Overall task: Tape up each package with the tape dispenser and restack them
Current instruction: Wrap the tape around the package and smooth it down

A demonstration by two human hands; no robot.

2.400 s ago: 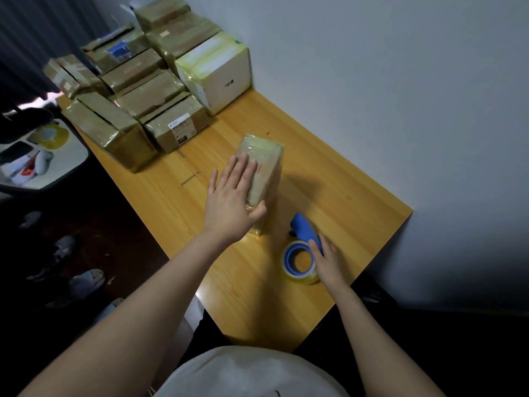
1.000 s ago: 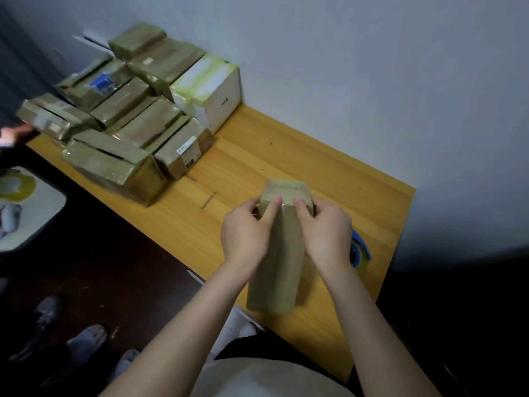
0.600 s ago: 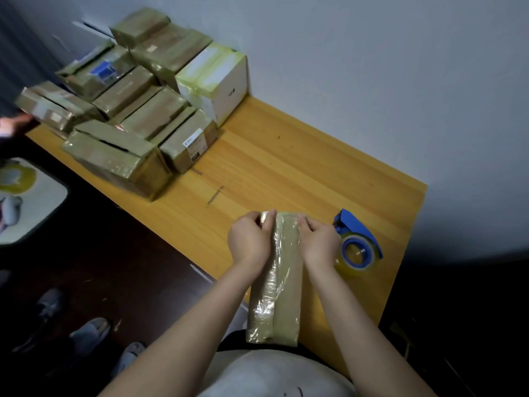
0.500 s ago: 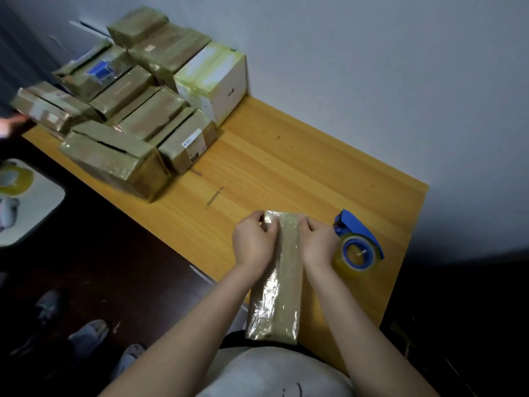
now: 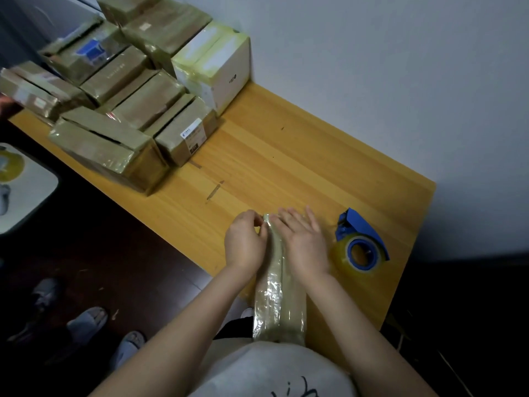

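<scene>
While the left hand (image 5: 244, 245) pinches the package (image 5: 279, 306), the right hand (image 5: 305, 247) rests flat on it.

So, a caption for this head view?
Left hand pinches and right hand presses a taped package on the table; tape dispenser lies beside.

Dim, even indoor light. The table (image 5: 286, 156) is the brightest area; the floor (image 5: 114, 267) is almost black, and the wall (image 5: 372, 67) darkens toward the lower right. Soft glare streaks the wrap on the package (image 5: 279, 308). The right hand (image 5: 305, 247) and the boxes (image 5: 25, 90) at the left edge are motion-blurred. Wide-angle distortion bends the table's edges.
</scene>
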